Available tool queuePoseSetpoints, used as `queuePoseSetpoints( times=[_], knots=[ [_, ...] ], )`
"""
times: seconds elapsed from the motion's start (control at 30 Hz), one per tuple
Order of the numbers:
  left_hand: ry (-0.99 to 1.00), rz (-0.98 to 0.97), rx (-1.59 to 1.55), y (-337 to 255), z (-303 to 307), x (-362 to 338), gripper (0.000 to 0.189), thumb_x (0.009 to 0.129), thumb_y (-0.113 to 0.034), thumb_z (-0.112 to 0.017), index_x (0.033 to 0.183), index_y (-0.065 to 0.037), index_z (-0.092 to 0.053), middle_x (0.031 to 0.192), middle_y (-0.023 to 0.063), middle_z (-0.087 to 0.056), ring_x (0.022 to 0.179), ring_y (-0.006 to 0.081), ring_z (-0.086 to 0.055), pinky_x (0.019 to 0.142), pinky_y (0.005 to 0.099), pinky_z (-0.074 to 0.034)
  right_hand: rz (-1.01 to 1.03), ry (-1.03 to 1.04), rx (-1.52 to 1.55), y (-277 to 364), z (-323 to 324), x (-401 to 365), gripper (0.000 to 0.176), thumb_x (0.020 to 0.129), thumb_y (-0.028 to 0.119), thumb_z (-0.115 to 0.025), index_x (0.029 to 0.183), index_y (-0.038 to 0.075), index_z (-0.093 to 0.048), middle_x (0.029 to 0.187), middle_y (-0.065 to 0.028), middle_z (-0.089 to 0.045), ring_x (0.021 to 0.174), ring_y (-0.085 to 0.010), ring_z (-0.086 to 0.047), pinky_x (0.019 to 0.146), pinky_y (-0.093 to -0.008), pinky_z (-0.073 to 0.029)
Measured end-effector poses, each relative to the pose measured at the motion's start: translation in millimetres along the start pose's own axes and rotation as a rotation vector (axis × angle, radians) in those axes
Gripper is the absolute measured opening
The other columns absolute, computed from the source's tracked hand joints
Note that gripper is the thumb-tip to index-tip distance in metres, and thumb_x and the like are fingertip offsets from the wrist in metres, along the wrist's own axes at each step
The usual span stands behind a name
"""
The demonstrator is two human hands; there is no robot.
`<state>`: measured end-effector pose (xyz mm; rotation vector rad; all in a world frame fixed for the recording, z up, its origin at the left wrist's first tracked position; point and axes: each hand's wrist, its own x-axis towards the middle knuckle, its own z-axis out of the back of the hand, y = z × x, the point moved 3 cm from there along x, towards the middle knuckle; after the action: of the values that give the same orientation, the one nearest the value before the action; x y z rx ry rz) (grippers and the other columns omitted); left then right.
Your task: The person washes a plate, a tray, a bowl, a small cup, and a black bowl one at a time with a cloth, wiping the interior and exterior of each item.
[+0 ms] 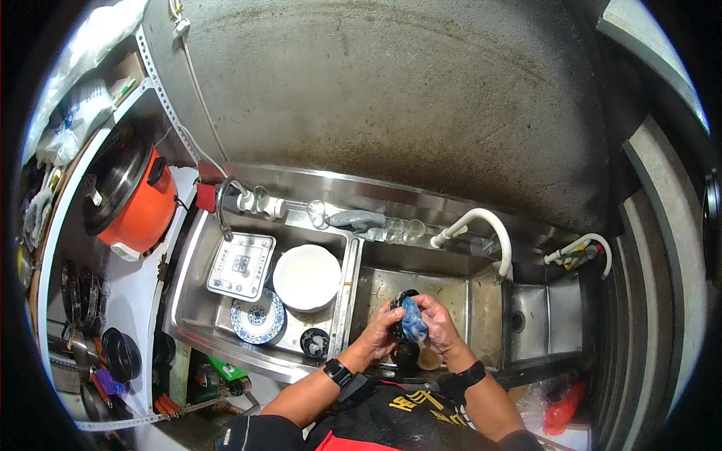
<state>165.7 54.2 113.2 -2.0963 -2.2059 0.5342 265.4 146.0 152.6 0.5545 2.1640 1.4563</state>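
Observation:
Above the middle sink basin (376,279), my left hand (380,331) grips a small black bowl (404,295), tilted so that mostly its rim shows. My right hand (441,322) presses a wet blue cloth (414,323) against the bowl, fingers closed round the cloth. Below my hands, a dark round bowl (406,355) and a small brownish bowl (429,359) sit low in the basin, partly hidden. The left basin holds a white bowl (307,276), a square white tray (241,263), blue-and-white plates (258,319) and a black bowl with suds (314,343).
A white curved faucet (485,218) rises behind the middle basin, and a metal faucet (221,207) reaches over the left one. Glasses (414,229) and a grey cloth (357,219) line the back ledge. An orange rice cooker (150,207) stands on the left shelf.

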Motion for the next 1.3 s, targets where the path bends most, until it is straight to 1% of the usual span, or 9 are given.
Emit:
queuePoseSetpoints(
  times=[0.1, 0.17, 0.3, 0.5, 0.7, 0.93, 1.07, 1.23, 1.3],
  knots=[
    [-0.056, -0.073, 0.160, -8.1, -11.2, -4.2, 0.065, 0.083, -0.017, -0.076, 0.138, -0.005, -0.044, 0.124, 0.0087, -0.057, 0.109, 0.0195, -0.060, 0.094, 0.0356, -0.051, -0.138, 0.320, 0.252, 1.2, 9.6, -1.4, 0.032, 0.081, 0.008, -0.072, 0.111, 0.002, -0.061, 0.108, -0.0013, -0.062, 0.098, -0.0120, -0.062, 0.083, -0.0289, -0.051],
    [-0.066, -0.104, 0.255, -4.7, -10.7, -8.8, 0.066, 0.082, -0.016, -0.077, 0.138, -0.005, -0.044, 0.124, 0.0094, -0.057, 0.108, 0.0192, -0.059, 0.094, 0.0343, -0.051, -0.080, 0.181, -0.884, 9.6, 9.0, -3.2, 0.031, 0.077, 0.010, -0.077, 0.102, -0.001, -0.062, 0.104, -0.0069, -0.066, 0.096, -0.0209, -0.066, 0.081, -0.0342, -0.052],
    [-0.091, -0.189, 0.395, 4.6, -8.6, -4.3, 0.066, 0.082, -0.018, -0.078, 0.138, -0.007, -0.045, 0.117, 0.0077, -0.059, 0.105, 0.0184, -0.060, 0.093, 0.0329, -0.050, 0.734, -0.072, -1.248, 28.8, -17.8, -8.1, 0.034, 0.073, -0.004, -0.065, 0.106, 0.001, -0.063, 0.102, -0.0233, -0.062, 0.096, -0.0452, -0.060, 0.081, -0.0419, -0.052],
    [-0.014, 0.025, 0.079, 1.0, 1.1, -9.0, 0.059, 0.088, -0.027, -0.071, 0.137, -0.007, -0.045, 0.123, 0.0077, -0.058, 0.112, 0.0204, -0.060, 0.097, 0.0388, -0.051, 0.026, 0.028, 0.003, -5.6, 3.2, -7.2, 0.035, 0.083, 0.006, -0.068, 0.117, 0.001, -0.062, 0.111, -0.0016, -0.065, 0.104, -0.0142, -0.062, 0.094, -0.0321, -0.049],
    [-0.058, -0.160, 0.549, -5.0, -17.0, -5.4, 0.064, 0.084, -0.021, -0.076, 0.138, -0.006, -0.044, 0.121, 0.0067, -0.058, 0.108, 0.0183, -0.059, 0.095, 0.0343, -0.049, 0.249, -0.208, -1.291, 38.1, -15.4, -3.7, 0.030, 0.079, 0.005, -0.069, 0.107, 0.002, -0.061, 0.099, -0.0151, -0.069, 0.094, -0.0345, -0.067, 0.082, -0.0381, -0.052],
    [-0.051, -0.022, 0.161, -8.1, -16.2, -10.5, 0.059, 0.085, -0.022, -0.075, 0.134, -0.004, -0.047, 0.119, 0.0078, -0.059, 0.106, 0.0180, -0.059, 0.094, 0.0343, -0.050, -0.120, 0.131, -0.100, 5.0, -1.0, -0.4, 0.027, 0.081, 0.006, -0.068, 0.107, 0.002, -0.061, 0.098, -0.0053, -0.069, 0.088, -0.0109, -0.061, 0.080, -0.0323, -0.051],
    [-0.090, -0.125, 0.359, -2.7, -12.8, -8.7, 0.058, 0.085, -0.018, -0.075, 0.134, -0.006, -0.048, 0.118, 0.0069, -0.059, 0.106, 0.0171, -0.059, 0.092, 0.0343, -0.050, -0.034, -0.117, -1.238, 27.8, -7.3, 3.3, 0.019, 0.079, 0.004, -0.067, 0.098, 0.001, -0.064, 0.094, -0.0126, -0.068, 0.085, -0.0203, -0.066, 0.079, -0.0320, -0.052],
    [-0.138, -0.126, 0.114, -7.9, -7.8, -5.6, 0.059, 0.085, -0.019, -0.074, 0.136, -0.006, -0.048, 0.119, 0.0069, -0.059, 0.107, 0.0187, -0.060, 0.094, 0.0332, -0.049, 0.546, -0.210, -0.839, 14.7, -18.7, 3.0, 0.022, 0.080, 0.006, -0.067, 0.102, 0.003, -0.063, 0.092, -0.0118, -0.066, 0.083, -0.0254, -0.065, 0.079, -0.0340, -0.052],
    [-0.070, -0.026, 0.064, -11.5, -12.9, -11.6, 0.058, 0.085, -0.019, -0.074, 0.135, -0.007, -0.048, 0.119, 0.0068, -0.059, 0.107, 0.0187, -0.060, 0.094, 0.0339, -0.049, -0.072, 0.028, -0.019, -18.8, 7.3, 6.1, 0.023, 0.081, 0.008, -0.066, 0.104, 0.003, -0.062, 0.091, -0.0102, -0.064, 0.081, -0.0255, -0.064, 0.079, -0.0333, -0.052]
  ],
)
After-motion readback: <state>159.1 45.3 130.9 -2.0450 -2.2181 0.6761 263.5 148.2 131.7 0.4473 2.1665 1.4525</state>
